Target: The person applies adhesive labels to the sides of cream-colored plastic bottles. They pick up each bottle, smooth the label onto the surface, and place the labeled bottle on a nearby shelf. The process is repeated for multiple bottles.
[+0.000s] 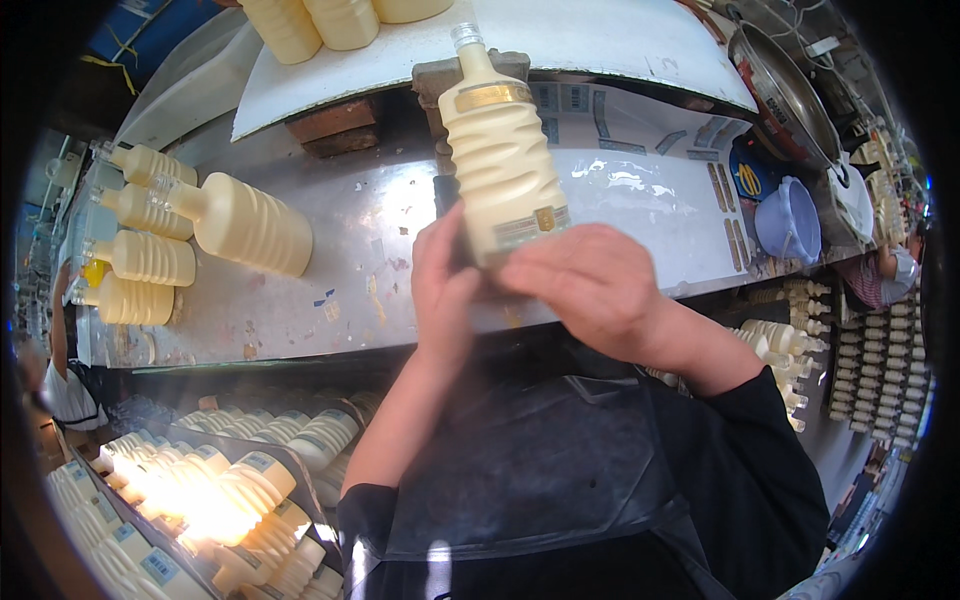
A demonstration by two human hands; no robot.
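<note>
Apparently the labelling of one cream bottle [505,160] is well advanced, though not certainly finished. It lies over the middle of the counter [220,335], its clear neck pointing to the far edge and its base toward the near edge, with a grey-brown block [432,80] behind the neck. A gold band [493,95] already sits across its shoulder, and a pale label with a small gold emblem [530,226] shows near the base.

The left hand [440,285] grasps the lower left side of the bottle. The right hand [590,285] has its fingers bunched at the base, just below that label; they are blurred, so I cannot tell whether they pinch something or merely press and smooth. My guess is that the lower label is being settled; the bottle's underside is hidden.

Toward the counter's left edge lie a larger-looking bottle [258,225] and a column of four bottles [155,260], necks to the left. No band or label shows on their visible sides, so they probably remain to be done. Near the right edge, gold strips [740,245] and bluish strips [620,147] are laid out, seemingly a supply for further bottles. Below the near left corner, many bottles [160,565] bear labels and look finished.
</note>
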